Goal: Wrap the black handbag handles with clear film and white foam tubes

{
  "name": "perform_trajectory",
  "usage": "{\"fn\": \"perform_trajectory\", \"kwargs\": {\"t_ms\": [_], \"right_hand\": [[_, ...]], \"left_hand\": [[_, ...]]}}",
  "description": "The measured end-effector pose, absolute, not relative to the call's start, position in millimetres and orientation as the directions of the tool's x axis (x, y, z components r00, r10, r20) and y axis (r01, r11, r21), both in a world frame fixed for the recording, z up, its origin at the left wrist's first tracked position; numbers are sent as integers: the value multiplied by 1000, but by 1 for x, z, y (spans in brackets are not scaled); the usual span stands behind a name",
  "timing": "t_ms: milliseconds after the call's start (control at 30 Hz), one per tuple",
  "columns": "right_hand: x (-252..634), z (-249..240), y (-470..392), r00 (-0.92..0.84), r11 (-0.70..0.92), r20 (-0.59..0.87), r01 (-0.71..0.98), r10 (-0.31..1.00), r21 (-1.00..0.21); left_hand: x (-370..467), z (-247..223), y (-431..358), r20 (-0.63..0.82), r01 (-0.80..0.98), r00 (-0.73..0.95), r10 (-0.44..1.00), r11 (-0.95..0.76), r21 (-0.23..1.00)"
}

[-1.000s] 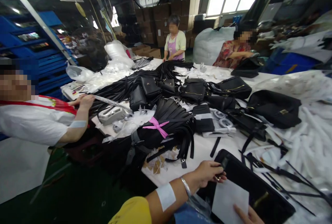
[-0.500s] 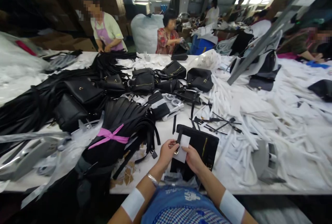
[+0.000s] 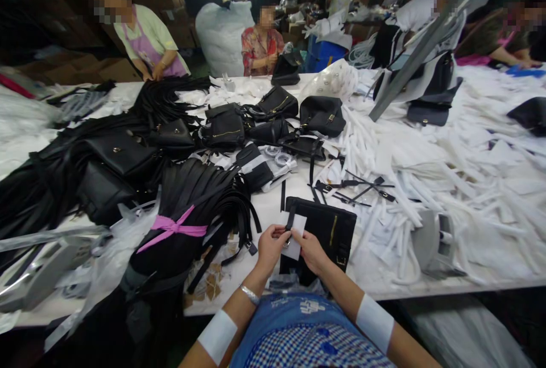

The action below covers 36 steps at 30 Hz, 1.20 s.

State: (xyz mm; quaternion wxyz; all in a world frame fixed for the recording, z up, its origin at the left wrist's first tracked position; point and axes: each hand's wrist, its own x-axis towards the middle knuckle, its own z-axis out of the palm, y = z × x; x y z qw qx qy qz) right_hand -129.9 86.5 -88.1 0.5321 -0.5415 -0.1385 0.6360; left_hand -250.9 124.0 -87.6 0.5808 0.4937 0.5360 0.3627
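In front of me a black bag (image 3: 315,217) with a gold zipper lies flat on the white table. Over its left part, my left hand (image 3: 273,245) pinches a short black strap (image 3: 292,218) with a metal buckle. My right hand (image 3: 310,247) grips a small white card (image 3: 298,226) from the right, its thumb near the buckle. The card lies behind the strap, and the fingertips of both hands nearly meet. How far the strap runs under the fingers is hidden.
Left of my hands lies a bundle of black straps (image 3: 191,186) tied with a pink ribbon (image 3: 179,227). Small buckled straps (image 3: 362,189) lie beyond the bag. A grey tape dispenser (image 3: 433,243) and white strips stand right. Co-workers (image 3: 145,38) work across the table (image 3: 273,209).
My view has tilted down and shifted slightly. My right hand's fingers have come closer to the left hand at the buckle. The strap and card stay held.
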Motion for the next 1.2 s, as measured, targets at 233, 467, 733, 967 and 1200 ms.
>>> {"fn": "perform_trajectory", "kwargs": {"t_ms": [233, 467, 733, 967, 1200], "right_hand": [[-129, -99, 92, 147, -419, -592, -574, 792, -703], [-126, -102, 93, 130, -449, -602, -548, 788, -706], [-134, -97, 91, 327, -366, -502, -398, 801, -841], [-130, -86, 78, 235, -374, -526, -478, 817, -795], [-132, -91, 73, 181, -358, -515, -530, 838, -769]], "left_hand": [[-265, -81, 131, -254, 139, 56, 965, 245, 960], [-261, -85, 132, -598, -113, 417, 684, 692, 713], [-248, -79, 117, -380, -75, 244, 892, 408, 910], [-246, -70, 114, -334, -122, 142, 932, 351, 928], [-247, -77, 110, -348, -187, 158, 924, 374, 908]]}}
